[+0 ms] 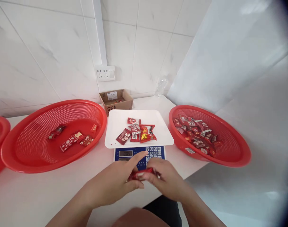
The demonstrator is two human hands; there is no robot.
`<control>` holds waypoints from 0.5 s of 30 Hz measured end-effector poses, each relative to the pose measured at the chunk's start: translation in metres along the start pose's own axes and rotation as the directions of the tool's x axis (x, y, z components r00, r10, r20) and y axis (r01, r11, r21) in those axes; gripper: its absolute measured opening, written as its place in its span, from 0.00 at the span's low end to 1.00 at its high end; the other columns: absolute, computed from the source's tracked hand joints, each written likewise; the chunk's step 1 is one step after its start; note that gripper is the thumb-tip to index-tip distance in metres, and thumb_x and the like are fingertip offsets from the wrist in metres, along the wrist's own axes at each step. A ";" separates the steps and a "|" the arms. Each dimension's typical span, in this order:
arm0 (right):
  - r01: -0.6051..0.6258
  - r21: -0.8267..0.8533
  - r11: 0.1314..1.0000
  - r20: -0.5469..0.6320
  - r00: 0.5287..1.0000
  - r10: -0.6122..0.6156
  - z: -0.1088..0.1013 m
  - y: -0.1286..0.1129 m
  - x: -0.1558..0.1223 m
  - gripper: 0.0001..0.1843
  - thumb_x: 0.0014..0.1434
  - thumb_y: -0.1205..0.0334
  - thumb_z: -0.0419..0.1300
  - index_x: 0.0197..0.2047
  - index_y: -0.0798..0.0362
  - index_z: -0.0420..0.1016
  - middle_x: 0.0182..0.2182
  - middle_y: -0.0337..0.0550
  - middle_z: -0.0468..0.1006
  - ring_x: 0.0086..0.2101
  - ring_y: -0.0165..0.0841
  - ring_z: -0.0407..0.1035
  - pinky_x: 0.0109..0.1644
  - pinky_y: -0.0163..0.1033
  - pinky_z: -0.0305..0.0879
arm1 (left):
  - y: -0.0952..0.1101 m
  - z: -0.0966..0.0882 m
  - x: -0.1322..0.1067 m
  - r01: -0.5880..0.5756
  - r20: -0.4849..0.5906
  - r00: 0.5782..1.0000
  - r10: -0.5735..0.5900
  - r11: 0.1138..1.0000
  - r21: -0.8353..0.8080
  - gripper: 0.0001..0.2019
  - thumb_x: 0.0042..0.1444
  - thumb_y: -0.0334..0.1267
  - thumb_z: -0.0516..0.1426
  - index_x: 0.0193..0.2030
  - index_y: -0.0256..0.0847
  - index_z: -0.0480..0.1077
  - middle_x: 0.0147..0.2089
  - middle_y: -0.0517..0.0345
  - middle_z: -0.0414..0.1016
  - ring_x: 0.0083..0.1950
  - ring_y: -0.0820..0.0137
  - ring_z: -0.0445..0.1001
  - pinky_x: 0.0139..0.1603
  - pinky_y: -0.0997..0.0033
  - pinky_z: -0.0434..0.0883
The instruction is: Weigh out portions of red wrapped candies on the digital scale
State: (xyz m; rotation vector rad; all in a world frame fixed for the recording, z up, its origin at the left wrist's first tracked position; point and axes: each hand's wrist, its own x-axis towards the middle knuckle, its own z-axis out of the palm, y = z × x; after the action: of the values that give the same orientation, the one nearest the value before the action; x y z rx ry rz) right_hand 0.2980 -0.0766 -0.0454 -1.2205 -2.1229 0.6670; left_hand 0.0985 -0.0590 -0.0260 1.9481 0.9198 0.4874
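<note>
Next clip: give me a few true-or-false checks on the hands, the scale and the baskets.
1. The left hand and right hand together hold one red packet. True.
2. The scale tray is bare. False: several packets lie on it.
3. The right basket holds more packets than the left basket. True.
4. The cardboard box stands in front of the scale. False: it stands behind it, by the wall.
</note>
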 end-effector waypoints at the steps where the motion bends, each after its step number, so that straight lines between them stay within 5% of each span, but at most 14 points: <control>1: -0.078 -0.014 0.997 -0.081 0.994 0.077 -0.008 0.005 0.000 0.25 0.61 0.41 0.48 0.24 0.51 0.70 0.20 0.39 0.72 0.22 0.29 0.64 0.26 0.33 0.58 | 0.001 -0.002 0.000 0.023 -0.040 0.999 -0.022 0.999 0.039 0.32 0.53 0.43 0.60 0.65 0.55 0.57 0.40 0.55 0.80 0.37 0.62 0.77 0.34 0.71 0.70; 3: -0.273 -0.044 0.961 -0.292 0.923 0.249 -0.030 0.019 -0.003 0.26 0.58 0.39 0.50 0.24 0.51 0.71 0.19 0.39 0.72 0.21 0.30 0.64 0.24 0.33 0.58 | 0.003 -0.008 -0.001 0.087 -0.044 0.996 -0.083 0.993 0.085 0.29 0.55 0.47 0.57 0.64 0.58 0.57 0.46 0.55 0.78 0.42 0.62 0.76 0.40 0.68 0.71; 6: -0.592 -0.114 0.798 -0.641 0.658 0.396 -0.071 0.052 -0.012 0.27 0.54 0.36 0.52 0.29 0.52 0.75 0.21 0.42 0.75 0.23 0.35 0.67 0.26 0.37 0.60 | 0.006 -0.017 -0.005 0.150 0.039 0.987 -0.155 0.983 0.111 0.28 0.58 0.48 0.54 0.65 0.60 0.53 0.53 0.58 0.74 0.50 0.63 0.73 0.47 0.66 0.70; 8: -0.746 -0.156 0.648 -0.748 0.517 0.416 -0.096 0.076 -0.018 0.27 0.55 0.38 0.52 0.33 0.53 0.77 0.24 0.48 0.77 0.27 0.41 0.70 0.29 0.43 0.62 | 0.003 -0.025 -0.009 0.168 -0.009 0.986 -0.168 0.972 0.167 0.27 0.59 0.49 0.52 0.65 0.59 0.53 0.56 0.57 0.72 0.54 0.63 0.71 0.51 0.64 0.69; 9: -0.769 -0.200 0.608 -0.780 0.500 0.376 -0.105 0.085 -0.021 0.27 0.55 0.39 0.52 0.37 0.55 0.77 0.27 0.52 0.78 0.30 0.46 0.71 0.31 0.47 0.63 | 0.000 -0.030 -0.010 0.180 -0.074 0.983 -0.168 0.960 0.214 0.26 0.60 0.50 0.50 0.65 0.57 0.53 0.58 0.57 0.70 0.56 0.62 0.70 0.53 0.62 0.68; 11: -0.710 -0.311 0.632 -0.812 0.544 0.211 -0.113 0.097 -0.023 0.29 0.56 0.42 0.53 0.48 0.57 0.74 0.40 0.59 0.78 0.42 0.52 0.70 0.41 0.55 0.64 | -0.009 -0.044 -0.014 0.234 -0.259 0.954 -0.149 0.911 0.339 0.26 0.61 0.51 0.48 0.65 0.55 0.53 0.62 0.55 0.66 0.60 0.60 0.65 0.57 0.58 0.65; 15: -0.410 -0.427 0.806 -0.804 0.580 -0.131 -0.084 0.095 -0.026 0.22 0.60 0.51 0.52 0.49 0.57 0.73 0.45 0.56 0.75 0.48 0.46 0.68 0.52 0.55 0.62 | -0.039 -0.098 -0.031 0.500 -0.616 0.782 -0.095 0.685 0.530 0.25 0.62 0.51 0.45 0.64 0.46 0.54 0.66 0.49 0.57 0.67 0.56 0.53 0.62 0.53 0.59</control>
State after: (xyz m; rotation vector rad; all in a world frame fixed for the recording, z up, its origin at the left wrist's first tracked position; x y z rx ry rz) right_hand 0.4226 -0.0462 -0.0573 -1.6145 -1.4129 -0.5236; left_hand -0.0008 -0.0146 -0.0078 2.2388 2.0138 0.5672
